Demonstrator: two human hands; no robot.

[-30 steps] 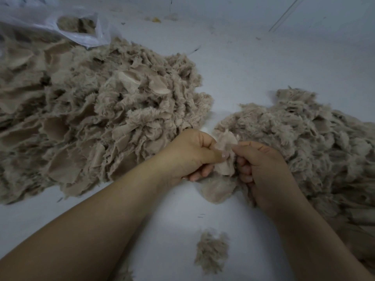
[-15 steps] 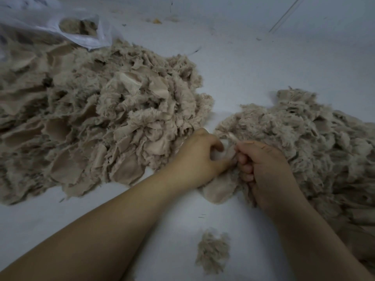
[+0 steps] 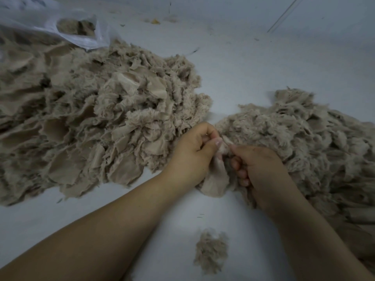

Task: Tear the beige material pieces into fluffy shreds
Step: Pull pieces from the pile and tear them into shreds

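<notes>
A beige fabric piece (image 3: 216, 179) hangs between my two hands at the centre of the view. My left hand (image 3: 192, 153) pinches its top edge between thumb and curled fingers. My right hand (image 3: 257, 167) grips the same piece from the right, fingers curled under. A big heap of flat beige pieces (image 3: 91, 122) lies to the left. A heap of fluffier beige shreds (image 3: 300, 138) lies to the right, partly behind my right hand.
A small tuft of shreds (image 3: 211, 252) lies on the white surface (image 3: 263, 67) near the bottom, between my forearms. A clear plastic bag (image 3: 60, 27) holding more beige material sits at the top left.
The piece stood upright between my fingertips a second ago. Both hands have since drawn in and lowered it, and its upper edge is now bunched between them.
</notes>
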